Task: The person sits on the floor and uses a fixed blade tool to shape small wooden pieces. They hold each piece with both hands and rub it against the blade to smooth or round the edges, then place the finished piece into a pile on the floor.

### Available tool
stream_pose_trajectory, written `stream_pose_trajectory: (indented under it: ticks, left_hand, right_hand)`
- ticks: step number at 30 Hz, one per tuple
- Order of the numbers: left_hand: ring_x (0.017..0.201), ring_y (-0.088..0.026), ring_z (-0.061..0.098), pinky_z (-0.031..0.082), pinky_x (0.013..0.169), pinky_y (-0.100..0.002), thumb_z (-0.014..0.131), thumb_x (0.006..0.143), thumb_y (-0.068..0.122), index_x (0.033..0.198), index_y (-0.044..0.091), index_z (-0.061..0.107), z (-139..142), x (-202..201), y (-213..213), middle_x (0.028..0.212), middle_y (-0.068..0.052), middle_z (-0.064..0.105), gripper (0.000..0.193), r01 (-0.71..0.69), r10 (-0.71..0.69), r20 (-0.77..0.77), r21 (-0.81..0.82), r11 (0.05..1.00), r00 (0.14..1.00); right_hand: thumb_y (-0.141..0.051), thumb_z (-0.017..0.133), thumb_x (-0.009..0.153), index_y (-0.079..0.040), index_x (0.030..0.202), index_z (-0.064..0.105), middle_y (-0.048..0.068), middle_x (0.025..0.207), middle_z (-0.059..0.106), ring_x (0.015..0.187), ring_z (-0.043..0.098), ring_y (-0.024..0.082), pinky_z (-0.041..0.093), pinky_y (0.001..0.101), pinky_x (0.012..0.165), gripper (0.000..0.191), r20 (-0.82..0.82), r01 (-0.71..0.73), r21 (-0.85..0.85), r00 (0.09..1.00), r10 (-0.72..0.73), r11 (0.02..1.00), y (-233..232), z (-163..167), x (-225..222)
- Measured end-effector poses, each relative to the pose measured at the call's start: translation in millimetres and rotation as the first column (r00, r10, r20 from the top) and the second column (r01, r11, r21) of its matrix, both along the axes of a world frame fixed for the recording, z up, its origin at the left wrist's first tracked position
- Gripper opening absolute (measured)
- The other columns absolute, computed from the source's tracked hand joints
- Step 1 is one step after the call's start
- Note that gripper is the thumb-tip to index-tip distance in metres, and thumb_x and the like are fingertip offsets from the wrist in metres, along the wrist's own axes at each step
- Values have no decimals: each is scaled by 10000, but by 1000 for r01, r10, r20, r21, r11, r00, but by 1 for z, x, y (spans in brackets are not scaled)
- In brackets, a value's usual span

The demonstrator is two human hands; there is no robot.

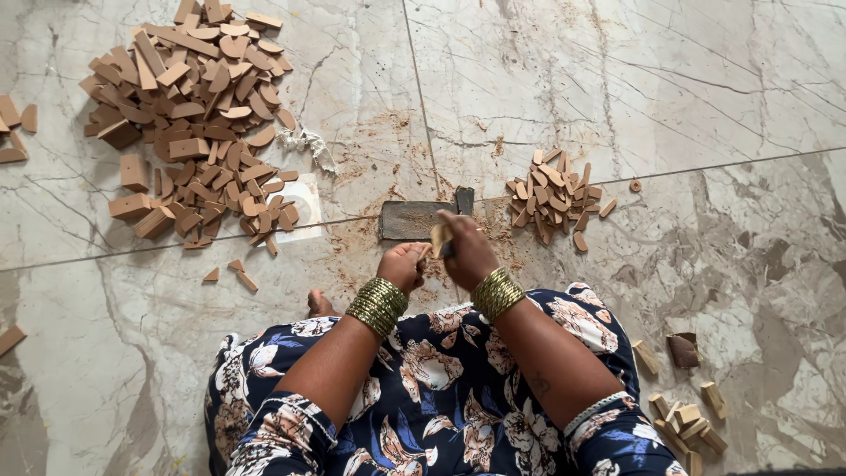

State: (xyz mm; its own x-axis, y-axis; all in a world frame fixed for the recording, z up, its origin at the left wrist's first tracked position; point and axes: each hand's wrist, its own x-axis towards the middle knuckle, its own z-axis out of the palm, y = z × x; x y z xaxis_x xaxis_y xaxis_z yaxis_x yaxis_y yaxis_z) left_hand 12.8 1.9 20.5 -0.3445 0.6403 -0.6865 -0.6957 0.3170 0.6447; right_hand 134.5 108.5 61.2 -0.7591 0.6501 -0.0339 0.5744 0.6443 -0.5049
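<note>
I sit on a marble floor, both hands together in front of my knees. My left hand is closed around a small wooden piece. My right hand grips a light wooden piece and what looks like a thin tool against it; the tool is mostly hidden. Both wrists wear stacked green-gold bangles. Just beyond my hands a flat dark rectangular block lies on the floor, with brown sawdust scattered around it.
A large heap of brown wooden pieces lies at the far left. A smaller pile of cut pieces sits right of the block. Several wooden blocks and a dark scrap lie by my right knee. A white scrap lies near the heap.
</note>
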Motion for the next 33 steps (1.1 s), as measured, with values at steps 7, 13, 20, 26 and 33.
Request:
stream_pose_trajectory:
  ticks: [7, 13, 20, 26, 33]
  left_hand:
    - [504, -112, 543, 429, 418, -263, 571, 995, 135, 977, 46, 639, -2, 1, 1, 695, -39, 650, 114, 8, -8, 0, -35, 999, 1000]
    - [461, -66, 436, 389, 401, -228, 572, 1027, 225, 933, 43, 619, -19, 1, 0, 626, 15, 533, 210, 52, -59, 32, 207, 977, 998]
    - [528, -102, 539, 476, 456, -257, 537, 1017, 178, 972, 51, 603, -20, -3, 0, 709, -20, 611, 150, -64, 63, -34, -21, 998, 997]
    - [547, -96, 553, 492, 479, -247, 556, 1017, 217, 972, 49, 633, -11, 2, 0, 728, -25, 638, 190, 63, -64, -102, -12, 998, 993]
    - [543, -71, 503, 442, 493, -233, 618, 986, 315, 904, 67, 674, -17, -3, -2, 702, 6, 629, 267, 131, -88, -239, 173, 976, 967]
  right_hand:
    - [-173, 664, 909, -215, 1331, 579, 94, 1209, 629, 1126, 607, 285, 506, 433, 942, 432, -13, -246, 341, 964, 266, 907, -26, -1, -8]
    - [-129, 597, 966, -250, 1345, 574, 98, 1155, 611, 1056, 609, 255, 512, 423, 949, 399, 322, 81, -38, 945, -64, 996, 0, 2, -2]
    - [-130, 693, 724, -201, 1291, 557, 156, 1151, 586, 1123, 532, 362, 533, 455, 884, 587, -89, -213, 345, 962, 258, 914, -23, -13, -6]
    - [-183, 649, 1019, -247, 1343, 549, 94, 1209, 562, 1130, 549, 268, 535, 392, 944, 345, 230, -39, 64, 973, 23, 997, -19, -8, -8]
    - [41, 550, 893, -147, 1395, 513, 152, 1254, 564, 1157, 552, 294, 478, 417, 1017, 538, 84, 143, -232, 988, -126, 962, 3, 1, -5]
